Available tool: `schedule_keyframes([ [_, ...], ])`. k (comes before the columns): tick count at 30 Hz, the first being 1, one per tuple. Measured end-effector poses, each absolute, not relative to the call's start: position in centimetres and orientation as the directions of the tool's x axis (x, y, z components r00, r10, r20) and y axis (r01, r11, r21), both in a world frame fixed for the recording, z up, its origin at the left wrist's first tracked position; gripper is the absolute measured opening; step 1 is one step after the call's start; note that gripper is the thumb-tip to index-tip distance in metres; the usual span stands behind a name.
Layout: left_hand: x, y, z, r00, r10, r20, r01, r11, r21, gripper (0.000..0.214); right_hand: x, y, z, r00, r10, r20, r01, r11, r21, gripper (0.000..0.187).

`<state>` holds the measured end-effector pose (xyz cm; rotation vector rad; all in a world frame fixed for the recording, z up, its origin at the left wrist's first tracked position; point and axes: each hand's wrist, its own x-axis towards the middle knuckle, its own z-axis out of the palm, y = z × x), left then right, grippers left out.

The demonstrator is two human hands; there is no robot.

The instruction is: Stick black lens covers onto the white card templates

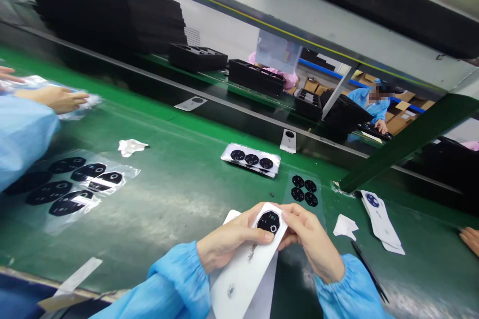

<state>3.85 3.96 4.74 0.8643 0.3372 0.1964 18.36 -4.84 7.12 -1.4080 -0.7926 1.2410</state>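
Green matting covers the desk point(179, 184) of a factory line, with a conveyor carrying black trays point(196, 56) behind it. Head view, the only one: the left hand point(228, 241) and right hand point(310, 239) hold one white back cover point(243, 274) between them, low and centre, raised off the desk and tilted with its upper end away from the person. Left grip is clenched on the cover's left edge, thumb across the face. Right grip is clenched on the upper right corner, thumb touching the rim of the black octagonal lens piece point(268, 221) that sits on the cover's upper end. Whether that piece is fully seated cannot be told. Judgement: the cover looks thin, light and fairly stiff, with a smooth face that would slip and mark easily, so it is best held by the edges. The lens piece looks small, glossy and fragile, and should be touched at the rim only. On the desk beyond the hands lie a film with four octagonal pieces point(304, 190) and a strip of three round pieces point(251, 159). Black tweezers point(368, 271) lie just right of the right sleeve, near more white covers point(381, 222). A co-worker's hand point(56, 98) rests on clear film at far left, well apart.
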Motion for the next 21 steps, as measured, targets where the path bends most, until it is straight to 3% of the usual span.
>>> schedule_keyframes([
  [8, 3.77, 3.95, 4.81, 0.928, 0.292, -0.232, -0.024, 0.668, 0.744, 0.049, 18.3, -4.85, 7.06, 0.263, 0.925, -0.274, -0.144, -0.244, -0.959, 0.04],
  [21, 3.94, 4.21, 4.28, 0.936, 0.234, -0.262, 0.007, 0.733, 0.681, 0.038, 18.81, -4.09, 6.79, 0.298, 0.879, -0.373, -0.285, -0.291, -0.913, 0.037],
])
